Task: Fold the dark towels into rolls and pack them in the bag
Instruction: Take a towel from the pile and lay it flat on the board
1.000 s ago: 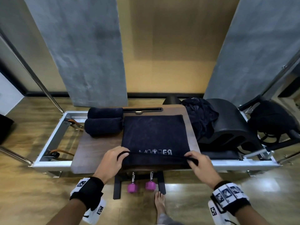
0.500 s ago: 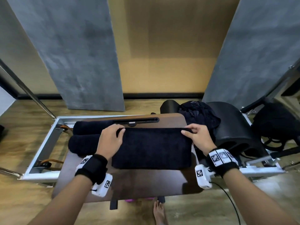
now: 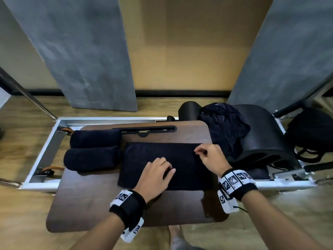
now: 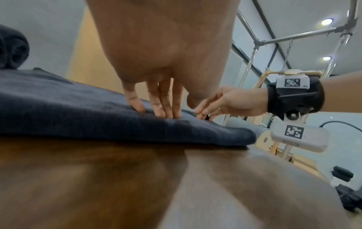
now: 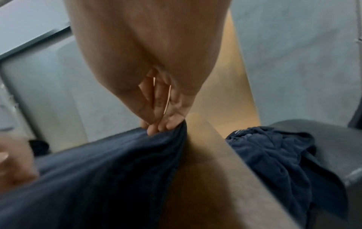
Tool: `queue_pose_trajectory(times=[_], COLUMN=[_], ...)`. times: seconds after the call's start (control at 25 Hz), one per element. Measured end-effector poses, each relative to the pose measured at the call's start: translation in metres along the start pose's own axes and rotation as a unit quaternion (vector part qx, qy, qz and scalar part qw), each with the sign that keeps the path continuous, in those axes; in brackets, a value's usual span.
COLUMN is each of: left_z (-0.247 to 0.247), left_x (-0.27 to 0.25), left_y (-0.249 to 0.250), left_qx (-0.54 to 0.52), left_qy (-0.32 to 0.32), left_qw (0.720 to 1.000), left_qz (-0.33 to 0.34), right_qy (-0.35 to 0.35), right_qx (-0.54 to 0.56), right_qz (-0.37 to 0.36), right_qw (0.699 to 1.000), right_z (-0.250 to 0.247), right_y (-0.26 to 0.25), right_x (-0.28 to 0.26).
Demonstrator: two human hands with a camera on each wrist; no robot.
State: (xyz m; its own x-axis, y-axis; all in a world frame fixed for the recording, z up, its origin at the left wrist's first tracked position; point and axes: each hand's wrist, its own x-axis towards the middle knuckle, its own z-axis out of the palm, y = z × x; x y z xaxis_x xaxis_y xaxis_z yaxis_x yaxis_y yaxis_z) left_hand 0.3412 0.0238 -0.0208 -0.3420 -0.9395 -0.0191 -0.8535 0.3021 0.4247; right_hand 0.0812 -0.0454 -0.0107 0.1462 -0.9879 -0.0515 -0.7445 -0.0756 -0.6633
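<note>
**On the wooden board: a folded towel under two hands**

On the wooden board (image 3: 86,204) lies the folded dark towel (image 3: 144,159), a flat rectangle set crosswise near the board's middle. The left hand (image 3: 155,175) rests on top of it near its front edge; in the left wrist view its fingers (image 4: 166,105) are straight and close together, their tips pressing down into the cloth, holding nothing. The right hand (image 3: 210,157) is at the towel's far right corner, toward the board's right edge. In the right wrist view its fingertips (image 5: 162,125) are bunched with the thumb and pinch the towel's corner, which rises slightly off the board into that pinch while the cloth falls away from it toward the left hand.

Just left of the folded towel, on the board's left part, lie two rolled towels (image 3: 93,150) side by side and touching each other, the nearer one also touching the folded towel's left edge. Off the board's right edge, a crumpled dark towel (image 3: 223,127) is heaped against a black curved barrel (image 3: 261,134). Farther right of the board, past the barrel, sits a black bag (image 3: 311,130). A metal frame (image 3: 46,147) shows beyond the board's left edge and behind it, and a narrow black slotted bar (image 3: 149,129) runs along the board's far side
</note>
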Motion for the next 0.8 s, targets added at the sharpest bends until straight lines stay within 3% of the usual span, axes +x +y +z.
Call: queue_pose_trajectory(times=[0.08,0.2,0.4,0.56,0.8], left_z=[0.006,0.006,0.013,0.030,0.042], left_x=[-0.002,-0.007,-0.038,-0.095,-0.157], left_y=[0.000,-0.002,0.000,0.009,-0.011], left_qx=[0.047,0.088,0.081,0.075,0.049], left_qy=[0.011,0.041,0.007,0.004,0.077], left_qw=[0.999,0.995,0.996,0.997,0.995], left_qz=[-0.010,-0.016,-0.025,0.019,0.039], right_qy=[-0.004,-0.023,-0.148,-0.095,-0.008], right_qx=[-0.076,-0.146,-0.047,-0.017,-0.118], right_qz=[-0.005,-0.074,-0.157,-0.198,-0.203], right_qw=[0.997,0.986,0.975,0.976,0.972], right_z=[-0.002,0.009,0.045,0.064,0.076], right_y=[-0.001,-0.014,-0.039,-0.035,-0.013], right_x=[-0.016,-0.062,-0.138,-0.176,-0.204])
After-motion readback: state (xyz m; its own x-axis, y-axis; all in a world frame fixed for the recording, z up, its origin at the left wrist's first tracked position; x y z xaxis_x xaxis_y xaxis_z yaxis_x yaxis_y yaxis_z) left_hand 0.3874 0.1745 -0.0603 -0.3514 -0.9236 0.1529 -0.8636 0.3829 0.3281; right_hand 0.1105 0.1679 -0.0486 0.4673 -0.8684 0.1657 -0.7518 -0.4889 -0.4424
